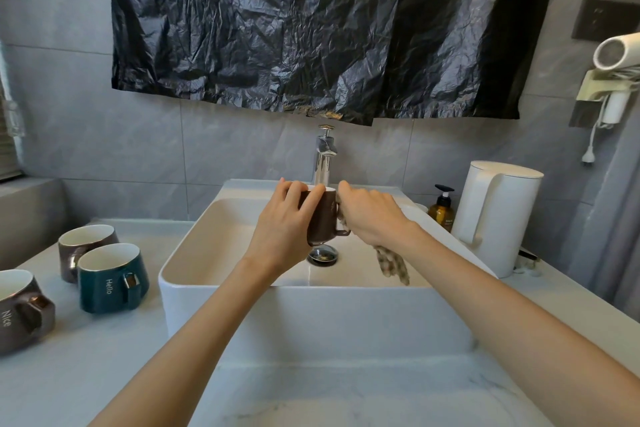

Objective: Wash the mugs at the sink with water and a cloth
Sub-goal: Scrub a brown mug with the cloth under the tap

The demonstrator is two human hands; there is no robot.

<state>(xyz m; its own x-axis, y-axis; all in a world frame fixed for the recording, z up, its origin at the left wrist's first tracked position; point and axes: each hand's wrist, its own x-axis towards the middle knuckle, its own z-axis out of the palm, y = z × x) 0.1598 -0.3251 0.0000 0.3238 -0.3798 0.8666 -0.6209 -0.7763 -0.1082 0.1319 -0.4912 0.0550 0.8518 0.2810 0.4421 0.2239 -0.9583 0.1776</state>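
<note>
Three mugs stand on the marble counter at left: a brown "Nice" mug, a second brown mug behind it, and a teal "Hello" mug. Over the sink, under the faucet, the left hand grips a fourth mug by its body. The right hand clutches a checked cloth against its handle side, the tail hanging into the basin. An amber pump bottle and a white kettle stand at right, and black plastic sheeting covers the grey-tiled wall.
</note>
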